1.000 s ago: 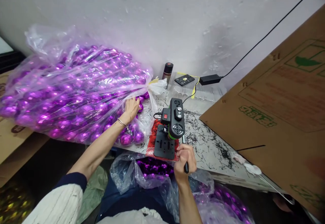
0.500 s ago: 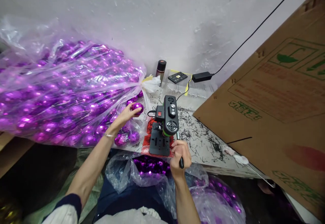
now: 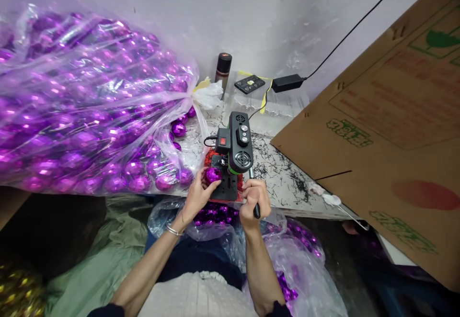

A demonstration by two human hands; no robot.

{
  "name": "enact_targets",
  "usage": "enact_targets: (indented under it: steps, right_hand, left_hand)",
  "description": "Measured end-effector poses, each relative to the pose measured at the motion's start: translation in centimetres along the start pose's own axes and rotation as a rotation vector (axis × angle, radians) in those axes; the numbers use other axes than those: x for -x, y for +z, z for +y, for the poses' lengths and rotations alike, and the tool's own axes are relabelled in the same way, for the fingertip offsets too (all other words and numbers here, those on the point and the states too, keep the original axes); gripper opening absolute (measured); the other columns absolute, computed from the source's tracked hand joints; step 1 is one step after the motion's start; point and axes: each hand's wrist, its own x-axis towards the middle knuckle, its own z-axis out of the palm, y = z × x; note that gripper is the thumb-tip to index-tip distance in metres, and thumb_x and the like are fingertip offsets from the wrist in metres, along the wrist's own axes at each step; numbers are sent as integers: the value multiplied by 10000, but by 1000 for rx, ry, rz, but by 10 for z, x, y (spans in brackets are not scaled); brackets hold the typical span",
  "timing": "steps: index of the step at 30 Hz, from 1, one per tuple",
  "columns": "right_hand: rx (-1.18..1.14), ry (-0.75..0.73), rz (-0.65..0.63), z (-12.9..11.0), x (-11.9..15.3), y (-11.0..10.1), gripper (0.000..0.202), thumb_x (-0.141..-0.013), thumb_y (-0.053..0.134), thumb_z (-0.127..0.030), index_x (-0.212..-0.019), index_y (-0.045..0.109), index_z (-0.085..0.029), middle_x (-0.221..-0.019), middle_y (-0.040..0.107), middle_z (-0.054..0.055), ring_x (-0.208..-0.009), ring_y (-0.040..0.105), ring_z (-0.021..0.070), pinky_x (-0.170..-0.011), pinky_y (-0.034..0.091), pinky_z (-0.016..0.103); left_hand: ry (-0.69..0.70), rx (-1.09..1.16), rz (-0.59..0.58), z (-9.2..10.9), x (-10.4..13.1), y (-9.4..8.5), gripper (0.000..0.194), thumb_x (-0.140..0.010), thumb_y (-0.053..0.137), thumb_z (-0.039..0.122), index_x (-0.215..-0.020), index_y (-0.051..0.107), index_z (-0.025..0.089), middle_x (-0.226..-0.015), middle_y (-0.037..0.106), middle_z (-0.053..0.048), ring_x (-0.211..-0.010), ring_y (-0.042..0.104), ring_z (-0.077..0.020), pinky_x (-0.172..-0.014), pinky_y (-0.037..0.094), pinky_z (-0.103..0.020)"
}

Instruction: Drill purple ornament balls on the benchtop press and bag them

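Between the thumb and fingers of my left hand [image 3: 199, 191] is a shiny purple faceted ball [image 3: 213, 175]. It is over the left part of the black slotted base plate [image 3: 226, 188] of a small bench press machine [image 3: 240, 140]. My right hand [image 3: 256, 199] is wrapped round the black-ended lever [image 3: 256, 210] at the machine's right side. A red switch box [image 3: 223, 141] is fixed to the machine's left. Under the base lies a red sheet [image 3: 212, 156], partly covered. Whether the ball touches the plate I cannot tell.
A large clear bag [image 3: 89, 106] of purple balls fills the left, with loose balls [image 3: 178, 129] by its mouth. Behind stand a spray can [image 3: 223, 70], a phone [image 3: 249, 84] and a power adapter [image 3: 287, 83]. A cardboard box [image 3: 388, 130] leans at right. Black scraps litter the table [image 3: 276, 183].
My left hand has carried the purple ball from beside the bag rightward and down to the machine's base plate. My right hand stays on the lever. The view has tilted slightly downward.
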Motion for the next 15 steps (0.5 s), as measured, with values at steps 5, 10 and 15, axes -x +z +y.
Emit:
enact_targets:
  steps: [5,10,15]
  right_hand:
    - [4,-6,5,0,2,0,348,-1099,458,-156,-787,578,-249,-753,633,-18,-713,644,154,-668,493,315]
    - [37,-1,5,0,4,-1,359,-1117,453,-195,-786,582,-250,-764,643,-11,-706,646,154,-666,505,319]
    - [30,5,-4,0,5,-2,356,-1123,453,-207,-801,599,-246,-784,663,-3,-710,644,151,-667,510,320]
  left_hand:
    - [357,-448,-103,-13,-10,-2,599,-955,878,454,-1455,649,216,-1302,827,-137,-1167,817,-332,-1044,655,-487]
    - [510,-597,-146,-11,-13,0,586,-998,837,488,-1475,629,219,-1356,807,-162,-1238,807,-350,-1055,659,-487]
    - [553,-636,-210,-7,-13,-3,535,-1019,813,475,-1453,630,220,-1316,802,-148,-1207,804,-336,-1034,655,-464]
